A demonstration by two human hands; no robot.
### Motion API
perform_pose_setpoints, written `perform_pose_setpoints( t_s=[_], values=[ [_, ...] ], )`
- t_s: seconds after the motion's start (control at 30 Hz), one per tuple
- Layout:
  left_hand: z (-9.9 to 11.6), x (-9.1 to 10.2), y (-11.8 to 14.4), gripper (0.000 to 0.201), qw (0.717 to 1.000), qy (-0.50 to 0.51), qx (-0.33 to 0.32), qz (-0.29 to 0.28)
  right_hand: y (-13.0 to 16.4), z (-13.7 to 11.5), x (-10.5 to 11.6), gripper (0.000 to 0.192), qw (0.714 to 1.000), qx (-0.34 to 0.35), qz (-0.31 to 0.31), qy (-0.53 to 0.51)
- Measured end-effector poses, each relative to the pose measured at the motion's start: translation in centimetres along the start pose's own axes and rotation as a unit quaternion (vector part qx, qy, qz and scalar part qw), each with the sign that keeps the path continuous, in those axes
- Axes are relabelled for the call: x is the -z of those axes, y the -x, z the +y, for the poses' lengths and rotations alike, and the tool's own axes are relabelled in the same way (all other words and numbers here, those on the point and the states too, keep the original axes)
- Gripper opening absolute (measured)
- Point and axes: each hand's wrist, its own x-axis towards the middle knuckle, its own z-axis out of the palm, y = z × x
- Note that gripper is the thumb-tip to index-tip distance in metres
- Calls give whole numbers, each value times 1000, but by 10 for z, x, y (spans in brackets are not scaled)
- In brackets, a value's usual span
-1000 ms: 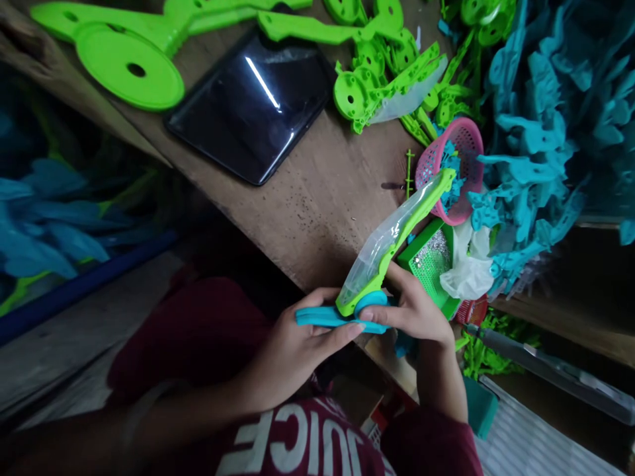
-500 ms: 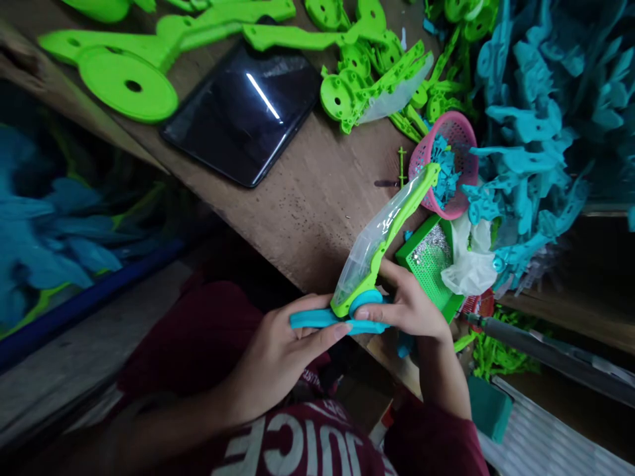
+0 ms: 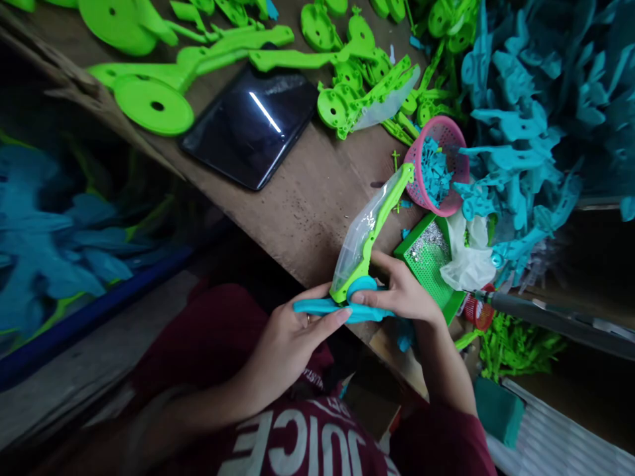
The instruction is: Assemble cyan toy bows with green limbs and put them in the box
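Both of my hands hold a green and blue plastic piece in front of my shirt. Its green arm slants up and away to the right, with a clear blade-like panel along its left side. At the lower end, the arm meets a blue handle-like part with a round disc. My left hand is closed around the blue part from the left, thumb on its near side. From the right, my right hand presses its thumb by the disc; its other fingers are partly hidden behind the piece.
A black tablet-like slab lies on the wooden table among green parts. On the right are a pink basket of small blue pieces, a green tray of screws, heaped blue parts and a grey rod-shaped tool.
The view has shifted slightly. The held piece has tilted a little more upright, its far tip moving left off the pink basket. Both hands keep their hold.
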Motion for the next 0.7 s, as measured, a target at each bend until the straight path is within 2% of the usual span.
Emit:
perform_pose_setpoints(
  t_s=[0.13, 0.23, 0.3, 0.37, 0.47, 0.53, 0.6, 0.63, 0.67, 0.7],
  values=[
    [4, 1, 2, 45, 1000, 3, 5, -22, -11, 3, -3, 61, 991, 4, 97, -91],
    [7, 0, 2, 45, 1000, 14, -2, -21, -23, 4, -6, 53, 971, 1, 157, -180],
    [7, -1, 2, 44, 1000, 20, -1, -18, -30, 4, -7, 46, 964, 19, 168, -207],
    [4, -1, 1, 44, 1000, 24, 7, -15, -37, 1, -9, 45, 971, 49, 129, -194],
    [-3, 0, 0, 42, 1000, 24, 16, -5, -46, -7, -12, 53, 989, 83, 8, -122],
    [-7, 2, -2, 40, 1000, 18, 19, 11, -45, -12, -16, 54, 993, 103, -24, -55],
    [-9, 3, -4, 43, 999, 16, 33, 30, -28, -15, -20, 51, 991, 116, 33, 48],
    [-9, 4, -5, 46, 998, 20, 44, 35, -12, -14, -21, 49, 981, 121, 96, 117],
    [-8, 4, -5, 49, 997, 30, 58, 37, 7, -12, -21, 48, 956, 120, 193, 187],
    [-8, 5, -5, 53, 996, 44, 75, 37, 30, -6, -20, 48, 912, 126, 294, 255]
  ],
)
